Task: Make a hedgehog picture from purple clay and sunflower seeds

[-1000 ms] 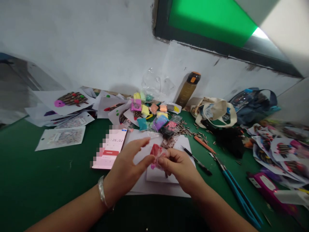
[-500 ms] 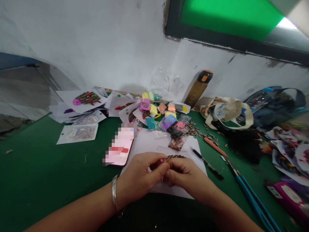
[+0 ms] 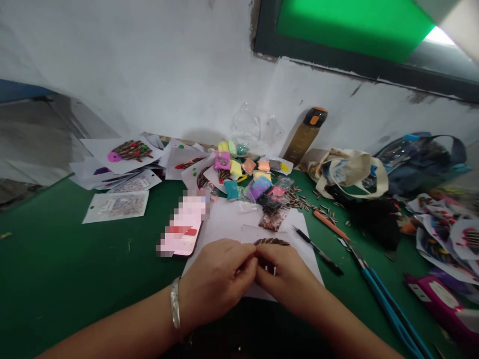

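Over the lower part of a white paper sheet point(image 3: 217, 219), my left hand point(image 3: 220, 274) and my right hand point(image 3: 286, 274) meet at the fingertips. Both hands are closed in a pinch, and whatever is between the fingers is hidden. A bracelet circles my left wrist. Just beyond my fingers, a curved row of sunflower seeds point(image 3: 272, 241) lies on the sheet, partly covered by my hands. A small bag of brown material point(image 3: 272, 220) rests at the sheet's top edge. The phone point(image 3: 185, 224) lies left of the sheet.
Colourful clay packets point(image 3: 260, 188) and loose seeds point(image 3: 299, 200) lie behind the sheet. A black pen point(image 3: 318, 251), an orange tool point(image 3: 331, 225) and blue-handled scissors point(image 3: 389, 309) are at the right. A bottle point(image 3: 305, 135) and cloth bag point(image 3: 350, 172) stand near the wall.
My hands have drawn closer together and rolled inward. The pink piece seen between my fingers before is now hidden. The view has shifted slightly.
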Demonstrator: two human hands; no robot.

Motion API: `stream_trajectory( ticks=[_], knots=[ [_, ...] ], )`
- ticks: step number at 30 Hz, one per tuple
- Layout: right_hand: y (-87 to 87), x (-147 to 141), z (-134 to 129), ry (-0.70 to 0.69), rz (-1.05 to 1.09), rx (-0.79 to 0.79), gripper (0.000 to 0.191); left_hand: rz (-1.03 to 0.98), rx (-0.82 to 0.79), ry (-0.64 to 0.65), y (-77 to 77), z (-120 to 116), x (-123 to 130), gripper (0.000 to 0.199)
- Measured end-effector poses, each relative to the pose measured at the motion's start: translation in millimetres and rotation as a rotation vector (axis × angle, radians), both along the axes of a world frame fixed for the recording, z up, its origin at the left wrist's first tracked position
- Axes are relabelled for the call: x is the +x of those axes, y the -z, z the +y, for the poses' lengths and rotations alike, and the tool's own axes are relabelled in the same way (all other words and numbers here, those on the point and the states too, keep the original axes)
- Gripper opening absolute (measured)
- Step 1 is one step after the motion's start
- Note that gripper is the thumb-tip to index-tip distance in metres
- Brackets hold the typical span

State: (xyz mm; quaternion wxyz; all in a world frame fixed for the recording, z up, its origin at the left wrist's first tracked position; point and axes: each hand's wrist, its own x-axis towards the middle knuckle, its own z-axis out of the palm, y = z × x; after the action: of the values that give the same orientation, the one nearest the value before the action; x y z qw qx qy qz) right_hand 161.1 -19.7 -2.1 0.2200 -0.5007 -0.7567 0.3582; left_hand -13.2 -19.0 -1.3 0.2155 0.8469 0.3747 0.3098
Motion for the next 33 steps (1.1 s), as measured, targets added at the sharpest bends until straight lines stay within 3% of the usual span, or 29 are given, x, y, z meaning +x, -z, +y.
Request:
stream_trajectory(
  ticks=[3, 5, 7, 9, 11, 13, 19, 23, 28, 31, 33],
  knots=[
    [-1.4, 2.8, 0.4, 0.032, 0.070, -0.075, 0.018, -0.051, 0.030, -0.001, -1.5, 2.1, -3.1, 0.027],
    [-3.7, 5.9, 1.0, 0.052, 0.151, -0.137, 0.021, -0.105, 0.070, -0.062, -1.5, 5.5, -5.6, 0.043],
    [-6.5, 9.3, 1.5, 0.027, 0.268, -0.210, 0.023, -0.144, 0.004, -0.143, -1.3, 10.0, -7.2, 0.051],
    [-8.4, 12.0, 2.0, -0.007, 0.364, -0.268, 0.025, -0.192, -0.227, -0.173, -1.2, 14.9, -7.1, 0.049],
    [-8.4, 13.6, 2.6, -0.015, 0.402, -0.307, 0.026, -0.248, -0.524, -0.115, -1.2, 18.9, -5.4, 0.039],
    [-6.3, 14.1, 3.6, -0.003, 0.388, -0.321, 0.024, -0.278, -0.698, -0.052, -1.5, 21.6, -3.1, 0.032],
    [0.3, 14.4, 7.1, 0.263, 0.267, -0.224, 0.023, -0.320, -0.662, -0.206, -4.5, 22.3, 0.0, 0.021],
    [1.6, 16.0, 8.2, 0.119, 0.340, -0.291, 0.022, -0.376, -0.673, -0.226, -2.9, 20.9, 0.3, 0.024],
    [5.0, 12.9, 7.4, -0.026, 0.390, -0.449, 0.026, -0.288, -0.639, -0.151, 3.7, 17.5, 0.2, 0.023],
    [6.3, 11.1, 6.5, 0.002, 0.340, -0.378, 0.033, -0.362, -0.669, -0.156, 5.7, 18.1, 0.9, 0.029],
    [6.2, 12.1, 6.4, 0.083, 0.289, -0.254, 0.035, -0.470, -0.839, -0.169, 5.7, 19.6, 2.1, 0.037]
  ],
)
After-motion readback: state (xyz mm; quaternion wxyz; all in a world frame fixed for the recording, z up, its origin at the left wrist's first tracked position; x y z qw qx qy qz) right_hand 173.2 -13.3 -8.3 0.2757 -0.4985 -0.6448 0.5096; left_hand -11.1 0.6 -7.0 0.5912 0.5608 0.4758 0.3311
